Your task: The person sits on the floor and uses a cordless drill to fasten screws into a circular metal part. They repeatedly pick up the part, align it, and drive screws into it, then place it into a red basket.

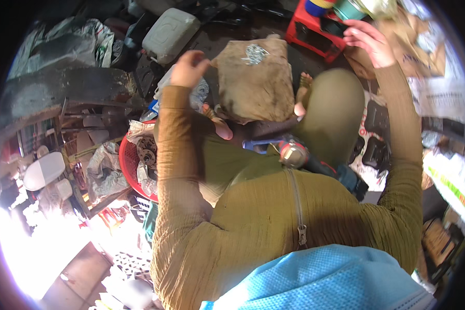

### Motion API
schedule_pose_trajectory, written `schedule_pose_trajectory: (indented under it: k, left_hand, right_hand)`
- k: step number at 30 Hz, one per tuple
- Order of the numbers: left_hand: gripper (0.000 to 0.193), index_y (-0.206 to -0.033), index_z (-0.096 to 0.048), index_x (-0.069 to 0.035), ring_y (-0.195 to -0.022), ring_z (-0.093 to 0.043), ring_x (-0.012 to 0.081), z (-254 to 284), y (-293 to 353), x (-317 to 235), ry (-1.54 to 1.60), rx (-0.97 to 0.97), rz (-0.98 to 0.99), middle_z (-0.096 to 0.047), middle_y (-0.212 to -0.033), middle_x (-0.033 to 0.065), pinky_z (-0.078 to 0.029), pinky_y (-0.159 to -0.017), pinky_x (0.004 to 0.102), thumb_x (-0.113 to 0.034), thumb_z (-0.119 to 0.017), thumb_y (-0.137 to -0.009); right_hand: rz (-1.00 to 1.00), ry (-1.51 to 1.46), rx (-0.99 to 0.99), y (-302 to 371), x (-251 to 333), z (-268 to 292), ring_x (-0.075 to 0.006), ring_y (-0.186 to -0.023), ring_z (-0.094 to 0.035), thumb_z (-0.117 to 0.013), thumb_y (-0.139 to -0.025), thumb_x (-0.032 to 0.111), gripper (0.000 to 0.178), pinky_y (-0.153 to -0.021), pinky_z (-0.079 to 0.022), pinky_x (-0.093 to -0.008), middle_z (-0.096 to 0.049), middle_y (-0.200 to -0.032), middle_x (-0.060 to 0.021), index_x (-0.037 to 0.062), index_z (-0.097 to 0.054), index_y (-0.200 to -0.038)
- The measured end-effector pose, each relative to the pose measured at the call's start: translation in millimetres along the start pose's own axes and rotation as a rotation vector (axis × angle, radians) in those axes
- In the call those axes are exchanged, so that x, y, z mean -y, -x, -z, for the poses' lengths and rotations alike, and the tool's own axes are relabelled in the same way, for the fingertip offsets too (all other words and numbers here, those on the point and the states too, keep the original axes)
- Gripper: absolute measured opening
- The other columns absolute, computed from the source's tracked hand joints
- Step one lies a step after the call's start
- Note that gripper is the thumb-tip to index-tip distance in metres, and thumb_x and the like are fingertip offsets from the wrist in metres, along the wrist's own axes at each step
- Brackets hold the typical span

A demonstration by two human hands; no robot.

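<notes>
My left hand (189, 68) is raised at the left of a brown cloth-covered block (256, 93). Its fingers are loosely curled, slightly blurred and a little apart, with nothing visible in them. On the block lies a small heap of thin silvery metal pieces (254, 54), perhaps nails or screws. My right hand (371, 44) reaches out beside a red plastic stool (293, 32), fingers extended. A dark object (334, 27) shows just beyond its fingertips; whether they touch it, I cannot tell.
A power tool (294, 154) with a round metallic head lies by my lap. To the left stand a red basket (130, 173) of metal parts and a grey canister (170, 33). Brown paper packaging (423, 57) and black moulded cases (377, 119) are on the right.
</notes>
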State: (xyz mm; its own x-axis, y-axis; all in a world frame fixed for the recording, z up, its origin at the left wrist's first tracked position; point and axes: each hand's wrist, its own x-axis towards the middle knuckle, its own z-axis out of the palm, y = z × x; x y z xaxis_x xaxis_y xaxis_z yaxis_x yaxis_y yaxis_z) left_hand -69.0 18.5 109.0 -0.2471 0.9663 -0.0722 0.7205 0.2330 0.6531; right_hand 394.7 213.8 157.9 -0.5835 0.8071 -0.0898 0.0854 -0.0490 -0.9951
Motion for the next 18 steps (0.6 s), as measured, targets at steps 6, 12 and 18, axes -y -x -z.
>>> schedule_pose_trajectory:
  k: [6, 12, 18]
  left_hand:
    - [0.064, -0.13, -0.049, -0.008, -0.114, -0.055, 0.0339, 3.9, 13.7, -16.7, -0.332, 0.537, 0.002, -0.057, -0.123, 0.0193, -0.045, -0.094, 0.0422, -0.038, -0.07, -0.078]
    - [0.062, -0.131, -0.047, -0.006, -0.116, -0.051, 0.0355, 27.5, 15.3, -19.2, -0.268, 0.281, -0.164, -0.055, -0.125, 0.0184, -0.041, -0.098, 0.0427, -0.034, -0.068, -0.079]
    - [0.065, -0.128, -0.048, -0.003, -0.111, -0.053, 0.0318, 37.0, 23.5, -17.5, -0.154, 0.256, -0.224, -0.056, -0.119, 0.0143, -0.043, -0.095, 0.0408, -0.028, -0.073, -0.073]
  right_hand:
    - [-0.204, 0.665, 0.475, -206.2, -68.1, -134.0, -0.0157, -0.079, -0.066, -0.063, -0.089, 0.024, 0.026, -0.069, -0.053, -0.0298, -0.068, -0.088, -0.0061, 0.0046, -0.068, -0.104]
    - [-0.09, 1.386, 0.421, -351.7, -218.4, -224.1, -0.0301, -0.093, -0.066, -0.068, -0.083, 0.032, 0.038, -0.084, -0.052, -0.0381, -0.068, -0.097, -0.013, 0.0045, -0.066, -0.109]
    - [-0.35, 1.587, 0.245, -411.9, -314.5, -256.8, -0.0338, -0.111, -0.059, -0.065, -0.085, 0.033, 0.05, -0.092, -0.05, -0.0454, -0.057, -0.123, -0.0142, 0.0049, -0.053, -0.124]
